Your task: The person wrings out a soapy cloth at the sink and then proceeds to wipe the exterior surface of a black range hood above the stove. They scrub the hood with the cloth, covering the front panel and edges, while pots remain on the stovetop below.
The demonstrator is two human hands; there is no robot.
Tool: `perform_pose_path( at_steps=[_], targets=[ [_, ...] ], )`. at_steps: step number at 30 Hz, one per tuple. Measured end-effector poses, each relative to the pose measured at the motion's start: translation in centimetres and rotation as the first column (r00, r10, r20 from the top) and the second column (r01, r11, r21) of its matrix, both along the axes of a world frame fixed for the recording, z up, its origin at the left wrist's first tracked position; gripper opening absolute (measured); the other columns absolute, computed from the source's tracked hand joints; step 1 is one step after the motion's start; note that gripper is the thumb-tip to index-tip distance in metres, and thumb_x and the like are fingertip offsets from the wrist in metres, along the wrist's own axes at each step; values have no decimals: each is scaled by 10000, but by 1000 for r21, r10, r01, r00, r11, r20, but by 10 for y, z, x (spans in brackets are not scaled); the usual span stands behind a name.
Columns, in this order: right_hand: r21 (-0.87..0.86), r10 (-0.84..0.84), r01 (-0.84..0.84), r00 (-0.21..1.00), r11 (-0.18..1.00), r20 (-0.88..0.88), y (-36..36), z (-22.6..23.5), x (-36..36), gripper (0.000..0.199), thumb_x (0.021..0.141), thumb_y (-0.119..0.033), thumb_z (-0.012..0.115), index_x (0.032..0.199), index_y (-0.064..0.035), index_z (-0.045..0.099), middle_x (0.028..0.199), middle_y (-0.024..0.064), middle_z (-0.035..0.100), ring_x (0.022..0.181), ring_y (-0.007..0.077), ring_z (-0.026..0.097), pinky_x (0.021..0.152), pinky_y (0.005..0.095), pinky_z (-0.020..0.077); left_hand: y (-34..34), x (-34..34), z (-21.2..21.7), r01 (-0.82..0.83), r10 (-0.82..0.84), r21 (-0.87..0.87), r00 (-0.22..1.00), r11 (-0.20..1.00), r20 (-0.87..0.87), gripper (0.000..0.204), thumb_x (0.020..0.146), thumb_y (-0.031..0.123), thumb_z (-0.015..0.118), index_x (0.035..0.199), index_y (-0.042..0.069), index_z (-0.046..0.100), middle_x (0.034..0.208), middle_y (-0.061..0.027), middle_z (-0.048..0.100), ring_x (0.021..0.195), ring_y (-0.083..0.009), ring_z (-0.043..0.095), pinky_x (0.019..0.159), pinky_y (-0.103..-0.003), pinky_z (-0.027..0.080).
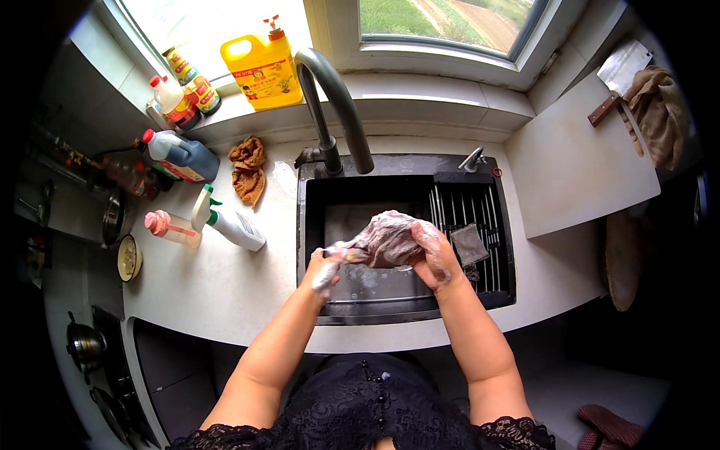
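cloth under suds: the soapy cloth [386, 238] hides the right hand [435, 259] palm and part of its fingers
left hand [324, 268]: foam covers its fingertips
sink [360, 296] floor: partly hidden behind hands and cloth
cleaver [621, 71] at far right: partly covered by a brown rag [656, 112]
pots [84, 345] at near left: dark, cut off by the rim
red slipper [611, 427]: cut by the lower edge

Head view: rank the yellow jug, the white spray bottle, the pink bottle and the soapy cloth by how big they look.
1. Soapy cloth, nearer the camera, so unsure
2. Yellow jug
3. White spray bottle
4. Pink bottle
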State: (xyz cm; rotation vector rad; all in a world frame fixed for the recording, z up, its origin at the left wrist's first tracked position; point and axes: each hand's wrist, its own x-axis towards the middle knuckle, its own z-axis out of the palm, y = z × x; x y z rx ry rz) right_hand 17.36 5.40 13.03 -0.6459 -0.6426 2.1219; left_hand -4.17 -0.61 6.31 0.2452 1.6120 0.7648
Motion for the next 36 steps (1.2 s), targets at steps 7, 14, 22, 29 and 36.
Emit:
perform_pose_path(
  at_steps=[7,14,22,29,36],
  targets=[
    [-76,236,-225,950,971,204,6,9,-11,304,909,-238,627,1055,27,599,1025,121,643,933,204,628,843,342,515,27,9,-5,502,-535,657,827,563,-174,891,564,-31,762,1375,56,404,1329,-68,480,1187,-179,477,1003,-309,392],
    [79,50,-133,754,988,655,25,-5,19,311,852,-245,709,976,26,620,888,82,643,760,146,607,688,290,512,9,4,41,302,-435,609,897,733,78,471,760,97,758,1177,-15,570,1051,-61,650,939,-132,607,861,-296,486],
    [178,58,-266,690,947,722,39,-20,45,262,772,-194,779,893,-2,646,823,42,638,743,101,573,647,264,473,12,-22,40,255,-180,691,967,676,-181,181,876,162,673,944,14,594,865,-23,631,754,-72,582,649,-220,485],
    [141,113,-188,900,972,421,46,-22,50,140,857,-141,682,890,-22,616,845,14,623,759,91,579,716,255,483,23,-9,75,-107,-23,566,976,818,218,311,929,165,598,1164,0,480,1037,-132,625,897,-182,634,796,-321,530],
    [-272,84,20,928,962,364,51,-91,28,276,905,-172,635,1104,-3,548,999,106,639,900,215,629,803,370,528,30,-11,82,-12,-35,358,992,934,124,738,893,100,640,1455,82,163,1147,-171,579,955,-237,620,814,-391,532]
  ],
)
